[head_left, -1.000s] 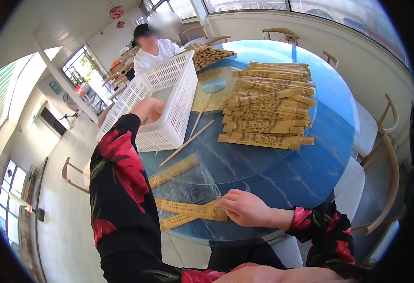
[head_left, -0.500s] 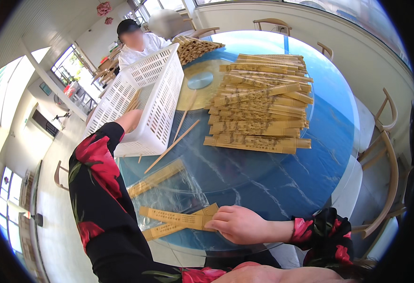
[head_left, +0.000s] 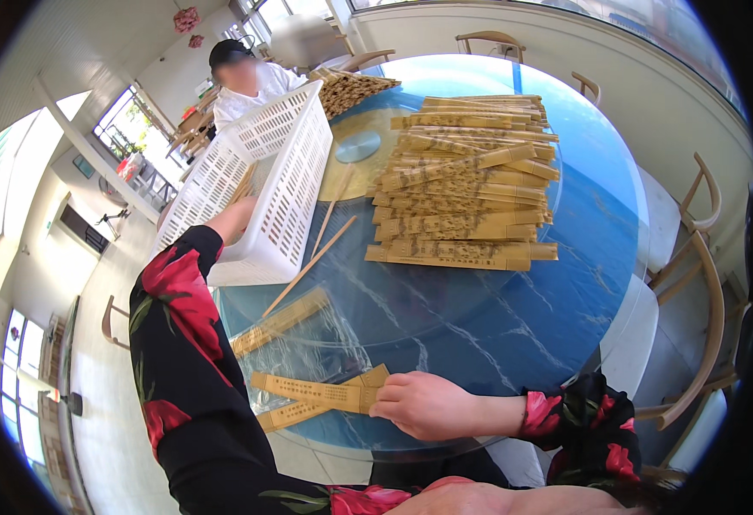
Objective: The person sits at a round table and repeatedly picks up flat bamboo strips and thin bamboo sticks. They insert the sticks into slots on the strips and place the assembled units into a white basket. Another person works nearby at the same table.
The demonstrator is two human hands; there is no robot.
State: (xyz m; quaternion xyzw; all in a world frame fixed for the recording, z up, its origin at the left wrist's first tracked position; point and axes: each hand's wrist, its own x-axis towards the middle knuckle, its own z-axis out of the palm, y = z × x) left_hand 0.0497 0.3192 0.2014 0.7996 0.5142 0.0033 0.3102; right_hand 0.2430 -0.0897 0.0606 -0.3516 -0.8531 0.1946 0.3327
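Note:
My right hand rests at the near edge of the round glass table, gripping the ends of two flat tan paper chopstick sleeves. My left hand, in a black sleeve with red flowers, reaches into a white plastic basket at the table's left; its fingers are hidden behind the basket wall. A big stack of the same tan sleeves lies across the table's middle. Two bare wooden chopsticks lie beside the basket.
Clear plastic wrap with another sleeve lies at the near left. A person in white sits beyond the basket, beside a heap of chopsticks. Wooden chairs ring the table on the right.
The view has tilted a little. My left hand has gone deeper into the basket. My right hand stays on the sleeves at the near edge.

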